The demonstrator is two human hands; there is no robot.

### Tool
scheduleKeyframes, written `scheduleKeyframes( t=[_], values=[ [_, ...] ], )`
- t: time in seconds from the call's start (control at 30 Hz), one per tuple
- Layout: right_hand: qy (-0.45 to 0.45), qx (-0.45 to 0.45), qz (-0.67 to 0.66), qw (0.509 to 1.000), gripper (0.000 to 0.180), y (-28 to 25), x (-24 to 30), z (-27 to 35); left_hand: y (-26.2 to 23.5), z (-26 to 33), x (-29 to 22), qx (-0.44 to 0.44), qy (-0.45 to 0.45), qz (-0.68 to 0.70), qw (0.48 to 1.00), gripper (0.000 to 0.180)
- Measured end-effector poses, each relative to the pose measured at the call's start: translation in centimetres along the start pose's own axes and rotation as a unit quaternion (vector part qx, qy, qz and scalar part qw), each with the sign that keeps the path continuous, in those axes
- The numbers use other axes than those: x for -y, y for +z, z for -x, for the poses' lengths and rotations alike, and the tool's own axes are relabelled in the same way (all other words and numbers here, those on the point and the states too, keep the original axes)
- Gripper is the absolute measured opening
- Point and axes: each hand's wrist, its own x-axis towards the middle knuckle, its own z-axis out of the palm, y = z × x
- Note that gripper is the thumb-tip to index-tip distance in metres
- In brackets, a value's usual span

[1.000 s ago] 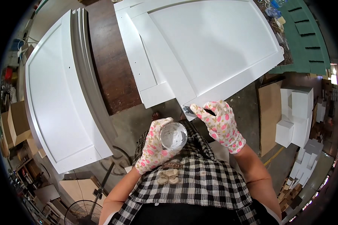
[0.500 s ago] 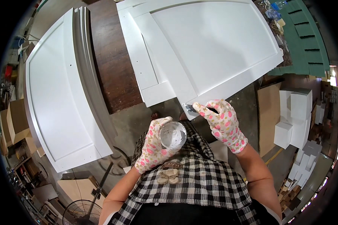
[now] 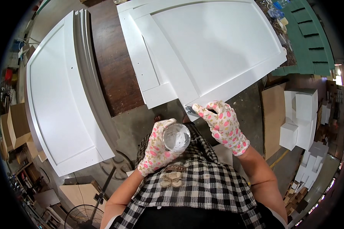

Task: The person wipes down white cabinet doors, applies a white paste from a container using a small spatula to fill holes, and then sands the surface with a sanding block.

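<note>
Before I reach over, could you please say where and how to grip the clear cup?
Probably the right outer wall of the clear cup, from the right: that rounded side is bare, the left hand wraps its left, and white paste coats the inside.

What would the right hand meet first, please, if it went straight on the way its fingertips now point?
The right hand would probably meet the near corner of the white panel, where its small grey blade seems to rest, though depth is unclear.

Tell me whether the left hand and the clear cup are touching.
Touching. The head view shows the gloved left hand curled around the left side of the clear cup, with no gap between them.
</note>
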Motion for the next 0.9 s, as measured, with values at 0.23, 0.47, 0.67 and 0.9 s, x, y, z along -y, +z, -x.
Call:
scheduleKeyframes(
  t=[0.23,0.47,0.67,0.9],
  values=[
    [0.039,-0.01,-0.052,0.998,0.048,0.2,0.1,0.2,0.0,-0.2,0.2,0.007,0.005,0.023,1.0,0.075],
    [0.045,0.015,-0.088,0.995,0.045,0.0,0.5,0.6,-0.2,-0.2,0.0,0.01,0.008,0.01,1.0,0.074],
    [0.059,-0.026,-0.038,0.997,0.042,-0.1,0.8,0.3,-0.3,-0.4,0.2,0.008,0.024,0.019,1.0,0.074],
    [0.042,-0.049,-0.033,0.997,0.044,0.7,1.0,0.8,-0.5,-0.5,-0.1,0.013,0.007,0.02,1.0,0.073]
  ],
)
